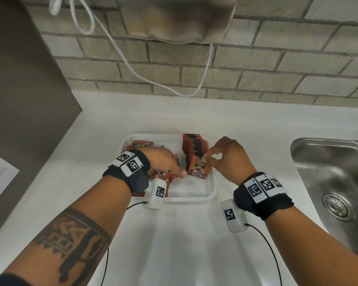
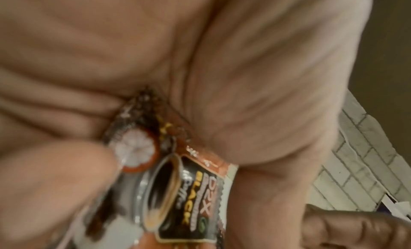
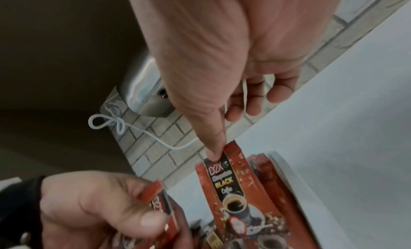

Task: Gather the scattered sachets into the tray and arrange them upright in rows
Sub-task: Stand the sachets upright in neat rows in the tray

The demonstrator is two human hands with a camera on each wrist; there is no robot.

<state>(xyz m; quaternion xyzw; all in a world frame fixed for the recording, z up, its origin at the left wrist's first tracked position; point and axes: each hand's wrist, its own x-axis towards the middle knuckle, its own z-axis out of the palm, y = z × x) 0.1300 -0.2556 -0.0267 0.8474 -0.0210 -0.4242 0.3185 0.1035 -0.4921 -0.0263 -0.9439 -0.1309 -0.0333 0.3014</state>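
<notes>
Brick-tiled wall behind a white tabletop (image 1: 194, 234), steel sink (image 1: 331, 162) at its right edge. White tray (image 1: 212, 188) sits mid-tabletop. Upright row of coffee sachets (image 1: 194, 147) stands along the tray's right side, long axes vertical, running from the far rim toward the near one. Right hand (image 1: 228, 157) pinches the top edge of the front sachet (image 3: 233, 187) with thumb and forefinger, other fingers loosely curled. Left hand (image 1: 161, 159), just left of the row, grips a held sachet (image 2: 184, 205) over the loose pile (image 1: 142, 145) in the tray's left side. Judgement: held sachet goes next against the row's near end, rightward of the left hand, which is nearer.
</notes>
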